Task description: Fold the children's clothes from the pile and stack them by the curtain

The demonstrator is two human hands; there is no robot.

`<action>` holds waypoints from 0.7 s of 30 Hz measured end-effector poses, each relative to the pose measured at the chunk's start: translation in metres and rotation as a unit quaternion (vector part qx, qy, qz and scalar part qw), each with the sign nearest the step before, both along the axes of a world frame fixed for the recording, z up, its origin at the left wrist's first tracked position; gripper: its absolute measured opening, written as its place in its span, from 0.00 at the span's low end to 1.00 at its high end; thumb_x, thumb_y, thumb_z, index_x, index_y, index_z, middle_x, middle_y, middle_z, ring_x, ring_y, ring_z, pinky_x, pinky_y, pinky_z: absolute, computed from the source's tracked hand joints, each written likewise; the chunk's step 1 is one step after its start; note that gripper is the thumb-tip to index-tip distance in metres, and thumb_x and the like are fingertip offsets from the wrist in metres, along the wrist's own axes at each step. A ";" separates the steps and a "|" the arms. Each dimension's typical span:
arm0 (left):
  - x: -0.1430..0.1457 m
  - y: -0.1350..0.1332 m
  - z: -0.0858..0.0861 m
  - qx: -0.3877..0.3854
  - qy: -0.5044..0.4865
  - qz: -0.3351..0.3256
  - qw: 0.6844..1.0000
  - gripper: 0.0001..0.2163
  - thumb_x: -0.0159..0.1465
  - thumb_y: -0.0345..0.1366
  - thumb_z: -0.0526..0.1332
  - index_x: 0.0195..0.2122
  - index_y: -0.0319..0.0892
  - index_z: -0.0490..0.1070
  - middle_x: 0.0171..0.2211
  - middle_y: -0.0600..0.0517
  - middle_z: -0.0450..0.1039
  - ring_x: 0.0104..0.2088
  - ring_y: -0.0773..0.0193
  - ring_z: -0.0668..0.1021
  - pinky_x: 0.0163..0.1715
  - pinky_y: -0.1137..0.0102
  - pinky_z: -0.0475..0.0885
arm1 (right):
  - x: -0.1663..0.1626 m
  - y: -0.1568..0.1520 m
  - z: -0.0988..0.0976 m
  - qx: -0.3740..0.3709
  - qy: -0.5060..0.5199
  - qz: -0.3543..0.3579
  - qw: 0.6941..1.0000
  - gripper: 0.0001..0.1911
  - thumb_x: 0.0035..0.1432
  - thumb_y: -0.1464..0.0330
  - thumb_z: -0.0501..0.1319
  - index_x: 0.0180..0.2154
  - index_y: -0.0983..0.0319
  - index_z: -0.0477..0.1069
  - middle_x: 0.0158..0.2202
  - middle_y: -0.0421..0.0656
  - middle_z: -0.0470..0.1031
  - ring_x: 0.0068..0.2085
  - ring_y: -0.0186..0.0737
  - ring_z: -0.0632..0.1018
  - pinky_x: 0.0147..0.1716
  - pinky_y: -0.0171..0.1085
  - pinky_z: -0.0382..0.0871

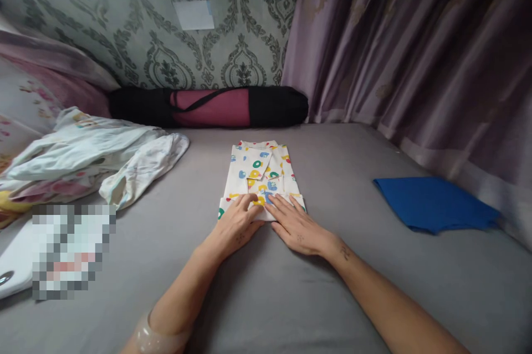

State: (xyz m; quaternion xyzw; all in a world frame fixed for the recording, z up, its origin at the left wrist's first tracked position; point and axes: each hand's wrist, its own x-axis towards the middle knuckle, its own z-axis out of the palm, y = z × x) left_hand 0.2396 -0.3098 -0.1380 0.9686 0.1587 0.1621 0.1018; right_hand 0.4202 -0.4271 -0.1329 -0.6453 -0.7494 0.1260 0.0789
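A white shirt point(243, 163) with a print of colourful figures lies folded in a narrow rectangle on the grey sheet. Its collar edge points away from me and its near end is folded up in a band. My left hand point(240, 221) rests on the left part of this band, fingers slightly bent and thumb apart at the near edge. On the band's right part, my right hand point(297, 224) lies flat with its fingers spread. Both hands touch the cloth from above, and neither visibly grips it.
The grey sheet point(266, 298) covers the bed. Crumpled light clothes point(83, 149) lie at the left, above a white object point(20, 249) beside a blurred-out patch. A folded blue cloth point(432, 204) is at the right. A black and maroon long bag point(211, 107) lies along the wall, beside purple curtains point(366, 38).
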 end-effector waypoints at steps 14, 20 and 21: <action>0.008 -0.002 -0.005 0.060 -0.003 -0.020 0.998 0.11 0.70 0.31 0.48 0.42 0.39 0.69 0.39 0.46 0.75 0.39 0.59 0.76 0.41 0.65 0.73 | 0.024 0.002 -0.018 0.123 0.048 -0.027 0.991 0.29 0.59 0.77 0.49 0.62 0.65 0.61 0.64 0.50 0.61 0.65 0.42 0.60 0.65 0.48 0.54; -0.003 0.010 -0.005 0.022 0.012 -0.018 1.000 0.20 0.62 0.22 0.49 0.52 0.40 0.68 0.51 0.44 0.73 0.52 0.56 0.74 0.51 0.61 0.70 | 0.042 0.003 -0.021 0.140 0.068 -0.046 0.987 0.33 0.51 0.81 0.50 0.60 0.64 0.65 0.61 0.49 0.65 0.63 0.42 0.65 0.63 0.46 0.59; -0.006 0.014 -0.005 0.011 0.016 -0.007 1.000 0.21 0.60 0.22 0.48 0.52 0.41 0.68 0.52 0.44 0.73 0.53 0.57 0.74 0.52 0.61 0.70 | 0.045 0.003 -0.020 0.139 0.073 -0.049 0.986 0.33 0.51 0.82 0.51 0.59 0.64 0.66 0.61 0.49 0.66 0.62 0.42 0.65 0.62 0.45 0.60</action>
